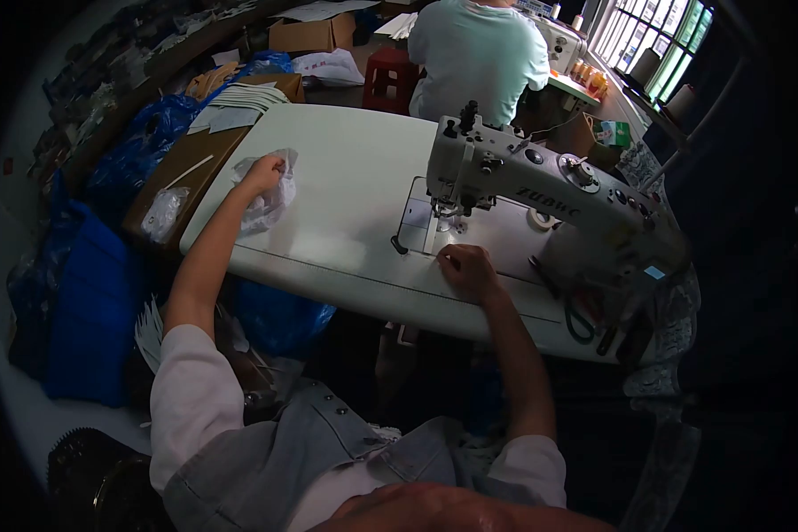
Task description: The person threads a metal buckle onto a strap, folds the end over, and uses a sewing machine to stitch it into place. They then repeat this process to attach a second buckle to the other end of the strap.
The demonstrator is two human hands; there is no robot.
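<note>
At the left of the sewing table [363,142], my left hand [264,173] is closed on a crumpled, translucent plastic bag [270,206]. The bag rests on the tabletop below my fingers. My right hand [472,272] lies at the table's near side, just in front of the sewing machine [541,177]. Its fingers are curled together, and whatever they may hold is hidden. Close to those fingertips, a narrow pale strip [431,236] runs toward the presser foot [448,209].
Scissors [580,324] lie at the table's right front, with a roll of tape [539,220] behind the machine arm. Left of the table, a cardboard box [186,173] carries stacked white strips [244,99]. A co-worker [479,58] sits beyond, near a red stool [390,75].
</note>
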